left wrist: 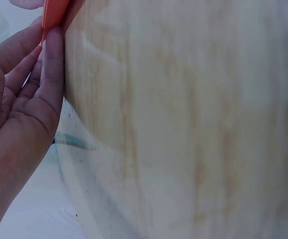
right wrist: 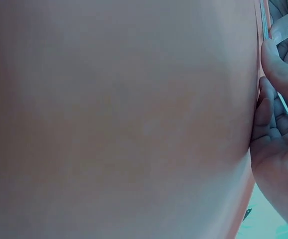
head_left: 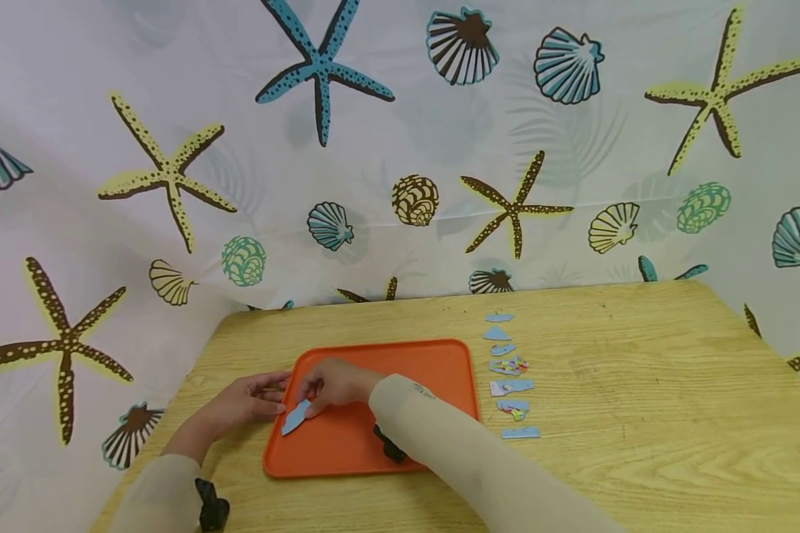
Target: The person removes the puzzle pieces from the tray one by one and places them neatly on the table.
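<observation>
An orange tray (head_left: 347,451) lies on the left part of a wooden table. Over its left side, my right hand (head_left: 336,381) pinches a flat light-blue puzzle piece (head_left: 296,418) between thumb and fingers. The piece lies low, close to the tray's left rim. In the right wrist view only a thin blue edge (right wrist: 264,20) of it shows by the thumb. Outside the tray, my left hand (head_left: 243,403) touches the left rim with nearly straight fingers. The left wrist view has these fingers (left wrist: 53,59) against the orange rim (left wrist: 54,12).
Several light-blue pieces form a column right of the tray, among them a plain triangular piece (head_left: 496,334), a multicoloured piece (head_left: 509,366) and a straight strip (head_left: 521,432). A white cloth (head_left: 387,266) with starfish and shells hangs behind the table (head_left: 640,370).
</observation>
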Tool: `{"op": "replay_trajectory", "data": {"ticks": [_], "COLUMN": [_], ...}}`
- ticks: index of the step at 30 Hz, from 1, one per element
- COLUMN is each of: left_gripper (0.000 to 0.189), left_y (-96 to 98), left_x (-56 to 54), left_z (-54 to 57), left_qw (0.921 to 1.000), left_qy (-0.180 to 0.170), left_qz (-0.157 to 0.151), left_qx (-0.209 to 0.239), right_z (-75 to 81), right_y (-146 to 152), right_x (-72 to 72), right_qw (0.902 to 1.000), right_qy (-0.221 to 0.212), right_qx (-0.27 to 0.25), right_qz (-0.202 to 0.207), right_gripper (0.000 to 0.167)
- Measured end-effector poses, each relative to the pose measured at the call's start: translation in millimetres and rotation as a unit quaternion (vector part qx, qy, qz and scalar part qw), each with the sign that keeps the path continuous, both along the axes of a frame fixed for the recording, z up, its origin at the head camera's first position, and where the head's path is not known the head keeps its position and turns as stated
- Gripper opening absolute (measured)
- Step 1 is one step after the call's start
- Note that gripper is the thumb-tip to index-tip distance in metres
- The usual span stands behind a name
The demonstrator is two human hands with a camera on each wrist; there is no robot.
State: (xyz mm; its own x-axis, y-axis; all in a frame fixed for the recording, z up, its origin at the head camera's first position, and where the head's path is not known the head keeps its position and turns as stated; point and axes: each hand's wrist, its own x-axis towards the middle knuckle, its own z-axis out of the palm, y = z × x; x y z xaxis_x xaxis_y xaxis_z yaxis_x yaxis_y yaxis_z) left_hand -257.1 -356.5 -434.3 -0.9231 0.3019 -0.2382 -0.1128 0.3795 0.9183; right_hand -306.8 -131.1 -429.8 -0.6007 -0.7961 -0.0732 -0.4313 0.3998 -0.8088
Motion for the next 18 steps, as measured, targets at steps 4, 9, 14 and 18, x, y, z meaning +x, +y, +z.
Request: {"op": "replay_trajectory", "data": {"ticks": [4,9,14,18], "left_gripper": [0.072,0.073,0.073,0.073], "left_y": [0.3,-1.0,-0.2,-1.5], "left_x": [0.3,-0.8,-2.5,-3.4], "left_z": [-0.6,-2.3,-3.0,-4.3], "left_qw": [1.0,1.0,1.0,1.0], "left_qy": [0.0,-0.006,-0.002,-0.002], "left_qz": [0.002,0.001,-0.002,0.002], "left_qx": [-0.003,-0.001,-0.002,-0.005], "right_z": [-2.0,-3.4,-1.0,1.2], "right_y": [1.3,3.9,10.3,16.9], "right_x": [-2.0,-4.5,-5.4,-6.9], "right_qw": [0.9999,0.9997,0.9996,0.9999], "right_qy": [-0.008,-0.012,-0.02,-0.004], "right_qx": [-0.011,-0.02,-0.018,-0.011], "right_qz": [0.003,0.001,-0.004,-0.002], "right_gripper": [0.016,0.016,0.015,0.014]}}
